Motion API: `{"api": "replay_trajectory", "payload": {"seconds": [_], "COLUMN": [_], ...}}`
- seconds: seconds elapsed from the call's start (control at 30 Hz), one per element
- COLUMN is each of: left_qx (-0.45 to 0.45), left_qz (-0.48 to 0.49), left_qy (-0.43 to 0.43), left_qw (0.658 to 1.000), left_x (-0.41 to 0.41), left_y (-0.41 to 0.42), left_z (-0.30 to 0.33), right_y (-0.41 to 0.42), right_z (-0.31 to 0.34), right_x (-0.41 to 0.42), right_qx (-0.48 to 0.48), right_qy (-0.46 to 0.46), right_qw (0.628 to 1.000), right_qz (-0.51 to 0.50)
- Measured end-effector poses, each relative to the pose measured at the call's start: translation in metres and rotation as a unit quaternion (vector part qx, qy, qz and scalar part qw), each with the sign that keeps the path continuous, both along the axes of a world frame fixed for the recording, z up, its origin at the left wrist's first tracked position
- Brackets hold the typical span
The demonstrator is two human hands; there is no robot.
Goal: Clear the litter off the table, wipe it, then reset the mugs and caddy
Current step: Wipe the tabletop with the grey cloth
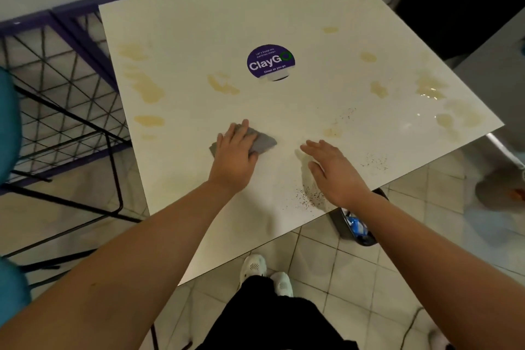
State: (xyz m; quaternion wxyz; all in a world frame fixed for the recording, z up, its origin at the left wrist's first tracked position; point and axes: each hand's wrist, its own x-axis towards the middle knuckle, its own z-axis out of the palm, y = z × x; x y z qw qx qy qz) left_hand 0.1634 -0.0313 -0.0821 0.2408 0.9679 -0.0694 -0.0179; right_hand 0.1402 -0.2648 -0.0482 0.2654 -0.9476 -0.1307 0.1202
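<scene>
A white square table (284,8) fills the view, marked with yellowish spill patches (147,88) and dark crumbs (312,196) near its front right corner. My left hand (235,150) presses flat on a grey cloth (262,142) in the table's near middle, fingers straight. To its right my right hand (332,167) hovers flat over the surface with straight fingers, holding nothing. No mugs or caddy are in view.
A purple round ClayGo sticker (270,61) sits at the table's centre. A dark bin (358,224) with litter stands on the floor under the front right corner. Black wire chairs (65,111) stand to the left. My white shoes (267,273) are below the table edge.
</scene>
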Motion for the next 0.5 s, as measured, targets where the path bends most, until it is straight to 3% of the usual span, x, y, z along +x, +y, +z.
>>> {"api": "replay_trajectory", "payload": {"seconds": [0.07,0.17,0.33,0.5], "left_qx": [0.075,0.1,0.066,-0.029], "left_qz": [-0.038,-0.046,-0.011,0.008], "left_qy": [0.019,0.007,-0.001,0.018], "left_qw": [0.996,0.994,0.998,0.999], "left_x": [-0.004,-0.01,-0.029,-0.081], "left_y": [0.003,0.003,-0.015,-0.053], "left_z": [-0.014,-0.018,-0.016,-0.016], "right_y": [0.001,-0.001,-0.011,-0.027], "right_z": [-0.001,-0.005,-0.011,-0.009], "right_x": [0.009,0.021,0.033,0.041], "right_qx": [-0.018,-0.058,-0.136,-0.155], "right_qy": [0.005,0.017,0.033,0.044], "right_qw": [0.999,0.996,0.979,0.96], "right_qz": [0.029,0.067,0.148,0.228]}}
